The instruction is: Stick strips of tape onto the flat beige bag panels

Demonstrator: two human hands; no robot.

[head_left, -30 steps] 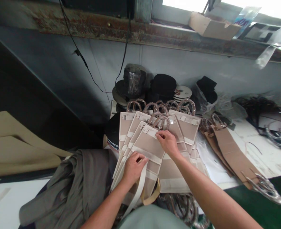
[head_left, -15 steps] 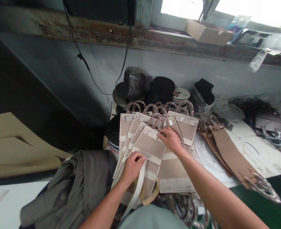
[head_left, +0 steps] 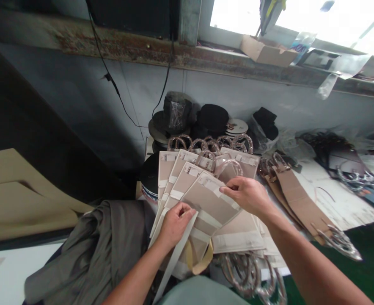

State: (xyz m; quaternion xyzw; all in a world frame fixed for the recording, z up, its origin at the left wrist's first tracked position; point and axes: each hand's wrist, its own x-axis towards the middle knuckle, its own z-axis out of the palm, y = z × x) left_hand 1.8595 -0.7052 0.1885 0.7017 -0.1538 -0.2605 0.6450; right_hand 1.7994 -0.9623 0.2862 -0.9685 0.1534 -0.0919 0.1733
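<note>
My right hand (head_left: 249, 195) pinches the top edge of a beige bag panel (head_left: 210, 197), close to its plastic-wrapped ring handle (head_left: 233, 166). The panel lies tilted over a fanned pile of like beige panels (head_left: 166, 171), several with ring handles at their tops. Fingers closed, my left hand (head_left: 176, 223) grips the end of a long white strip (head_left: 174, 262) that hangs down toward my lap. A yellowish looped strip (head_left: 202, 264) sits just right of it. More wrapped ring handles (head_left: 247, 271) hang below the pile.
Brown panels with handles (head_left: 296, 190) lie to the right. Black rolls (head_left: 211, 116) stand behind the pile against the wall. A heap of dark grey cloth (head_left: 107, 250) is at the left. On the window ledge rests a cardboard box (head_left: 266, 51).
My right hand has drawn the top panel to the right, turning it away from the panels beneath. My left hand stays nearly in place with the white strip.
</note>
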